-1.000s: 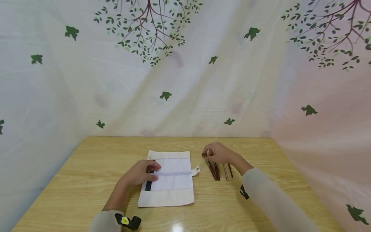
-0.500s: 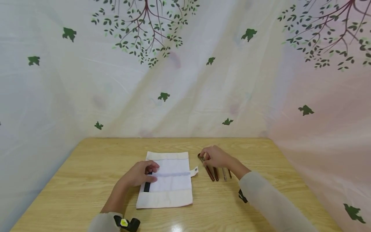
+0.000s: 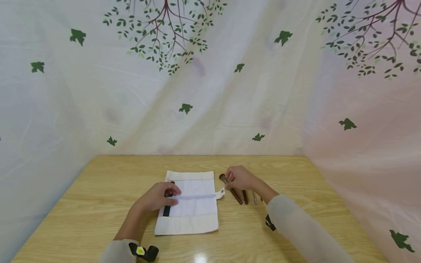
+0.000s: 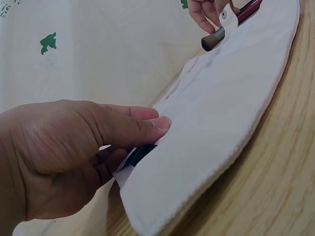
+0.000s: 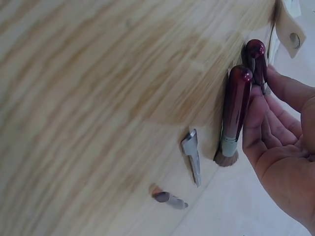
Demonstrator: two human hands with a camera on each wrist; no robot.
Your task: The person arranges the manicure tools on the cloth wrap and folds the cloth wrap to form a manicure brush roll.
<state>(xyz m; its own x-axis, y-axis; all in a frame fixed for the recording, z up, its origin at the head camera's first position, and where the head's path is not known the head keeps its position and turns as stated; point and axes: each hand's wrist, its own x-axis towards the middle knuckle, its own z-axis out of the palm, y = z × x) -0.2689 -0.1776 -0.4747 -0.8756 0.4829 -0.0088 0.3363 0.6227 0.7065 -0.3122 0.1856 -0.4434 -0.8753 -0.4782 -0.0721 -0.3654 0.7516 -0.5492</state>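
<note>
A white cloth brush roll [image 3: 197, 208] lies unrolled, its snap tab [image 3: 220, 193] sticking out to the right. My left hand [image 3: 158, 196] rests on its left edge, thumb and fingertips apart on the cloth. Beneath that hand runs a narrow black strip [image 3: 166, 211], partly hidden. To the right of the roll, my right hand [image 3: 241, 178] pinches a makeup brush [image 3: 235, 195] with a dark red handle; its bristles point away from me. In the right wrist view, a second red-handled brush [image 5: 236, 103] lies beside it, close to my fingers.
A small silver tool [image 5: 192, 152] and a short slim piece [image 5: 170, 199] lie farther right on the wooden table [image 3: 82, 212]. Behind the table hangs a pale curtain [image 3: 148, 120] printed with leaves.
My right hand has shifted slightly left with the brush, whose bristles now stand nearer the snap tab and apart from the other brush. The left hand has stayed on the roll.
</note>
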